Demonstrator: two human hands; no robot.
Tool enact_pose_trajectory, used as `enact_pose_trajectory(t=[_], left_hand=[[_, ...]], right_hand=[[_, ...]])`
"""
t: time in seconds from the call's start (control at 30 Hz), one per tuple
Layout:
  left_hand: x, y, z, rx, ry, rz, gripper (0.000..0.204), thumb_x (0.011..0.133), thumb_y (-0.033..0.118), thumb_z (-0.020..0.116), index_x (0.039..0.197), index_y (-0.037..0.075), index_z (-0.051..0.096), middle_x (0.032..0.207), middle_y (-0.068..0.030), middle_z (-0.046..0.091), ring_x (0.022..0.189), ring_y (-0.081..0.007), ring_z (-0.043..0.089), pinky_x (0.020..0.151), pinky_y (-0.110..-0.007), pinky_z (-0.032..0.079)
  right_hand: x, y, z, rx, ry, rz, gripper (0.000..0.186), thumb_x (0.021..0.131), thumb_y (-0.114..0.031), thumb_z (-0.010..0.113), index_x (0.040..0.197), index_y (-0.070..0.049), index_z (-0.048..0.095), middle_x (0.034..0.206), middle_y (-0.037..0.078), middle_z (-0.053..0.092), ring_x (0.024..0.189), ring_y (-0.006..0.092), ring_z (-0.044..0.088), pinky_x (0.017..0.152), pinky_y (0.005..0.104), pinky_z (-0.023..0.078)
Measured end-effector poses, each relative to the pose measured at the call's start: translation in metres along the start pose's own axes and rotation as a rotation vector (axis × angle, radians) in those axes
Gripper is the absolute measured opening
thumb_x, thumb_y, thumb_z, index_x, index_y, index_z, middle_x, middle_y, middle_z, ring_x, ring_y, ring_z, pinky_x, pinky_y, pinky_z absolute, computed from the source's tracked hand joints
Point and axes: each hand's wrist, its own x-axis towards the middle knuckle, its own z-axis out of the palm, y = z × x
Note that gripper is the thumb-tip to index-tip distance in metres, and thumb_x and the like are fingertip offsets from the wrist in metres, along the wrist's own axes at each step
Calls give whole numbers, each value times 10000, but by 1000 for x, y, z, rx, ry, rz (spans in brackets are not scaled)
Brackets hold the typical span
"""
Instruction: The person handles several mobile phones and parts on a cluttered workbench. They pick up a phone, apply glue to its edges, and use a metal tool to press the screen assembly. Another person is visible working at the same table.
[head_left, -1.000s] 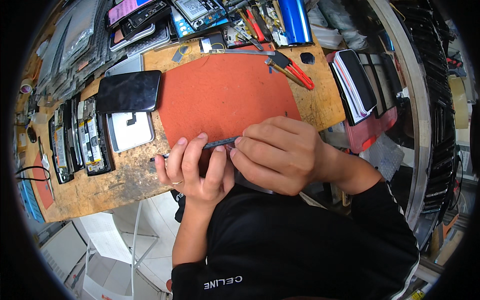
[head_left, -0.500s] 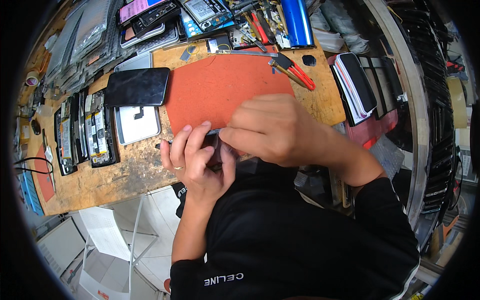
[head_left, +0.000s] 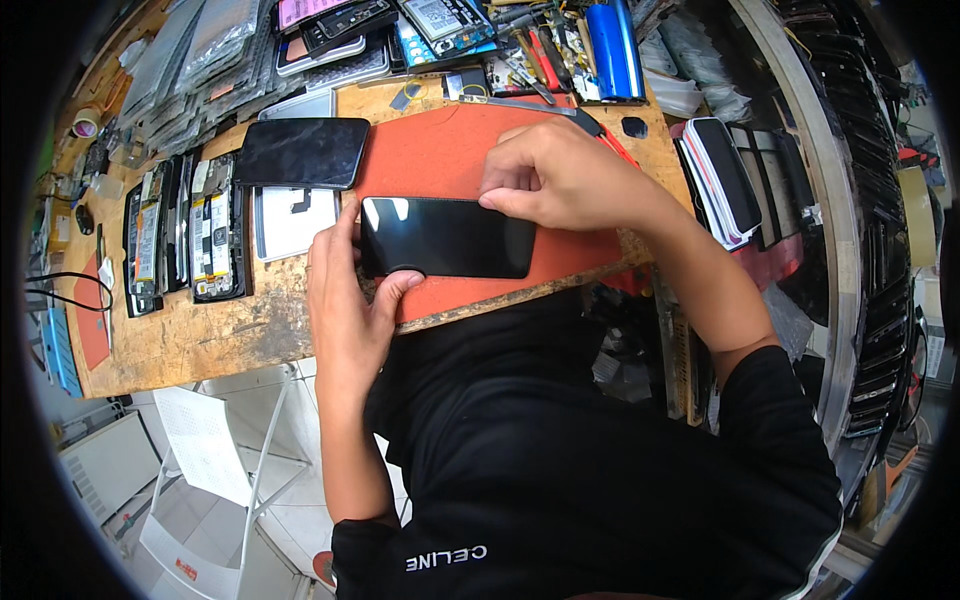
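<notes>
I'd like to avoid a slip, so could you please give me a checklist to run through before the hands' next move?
1. Glossy dark panel has its shiny face up, over the orange mat: ok.
2. Left hand supports the panel's left end, thumb at the near edge: ok.
3. Right hand has a firm grip at the far edge, near the right corner: cannot tell; fingertips are there, but the contact is unclear.
4. Second dark panel lies well clear: not ok; its near right corner appears close to the held one.
5. Underside of the held panel is sound: cannot tell, hidden.
</notes>
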Motion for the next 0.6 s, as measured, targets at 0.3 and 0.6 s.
enact_pose_trajectory(t=[0.3, 0.6], left_hand=[[3, 1, -3, 29, -29, 24, 783, 797, 171, 873, 1447, -51, 498, 1204, -202, 591, 1096, -388, 582, 968, -451, 481], [3, -6, 0, 32, -6, 54, 831, 773, 244, 882, 1458, -41, 508, 1121, -165, 567, 990, -326, 546, 916, -419, 484]], right_hand=[[12, 29, 14, 232, -61, 66, 196, 942, -191, 800, 932, 3, 770, 819, 31, 705, 740, 99, 622, 679, 274, 503], [19, 30, 18, 313, -31, -38, 199, 929, -189, 784, 913, 9, 777, 754, 65, 719, 711, 121, 649, 674, 307, 525]])
